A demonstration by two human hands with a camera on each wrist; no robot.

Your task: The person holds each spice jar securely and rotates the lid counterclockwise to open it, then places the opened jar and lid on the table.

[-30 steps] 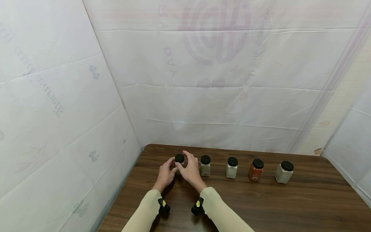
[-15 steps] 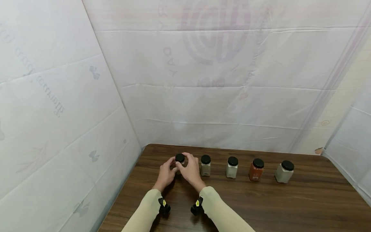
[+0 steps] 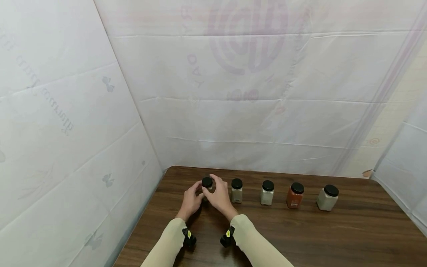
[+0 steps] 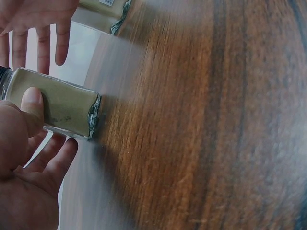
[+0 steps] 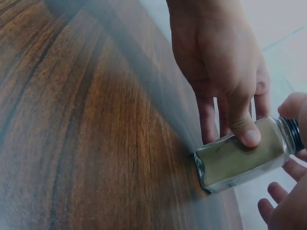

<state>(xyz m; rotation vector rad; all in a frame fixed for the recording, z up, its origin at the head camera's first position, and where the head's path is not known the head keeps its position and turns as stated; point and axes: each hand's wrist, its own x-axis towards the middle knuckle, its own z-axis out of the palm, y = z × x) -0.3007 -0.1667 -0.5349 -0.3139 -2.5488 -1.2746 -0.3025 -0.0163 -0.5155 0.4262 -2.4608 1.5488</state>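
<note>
A square glass spice jar of greenish-brown powder stands upright near the table's back left. My left hand grips the jar's body, its thumb laid flat along one side in both wrist views. At the top, my right hand pinches the black lid between thumb and fingers. The right hand's other fingers stretch out past the jar in the left wrist view. From the head view, most of the jar's body is hidden behind the hands.
To the right stand another jar of brownish powder, a jar of pale powder, an orange-red jar and a wider pale jar, all black-lidded. White sheeting hangs behind the wooden table.
The right hand's fingers shift very slightly around the lid. The left hand and the jars keep their places.
</note>
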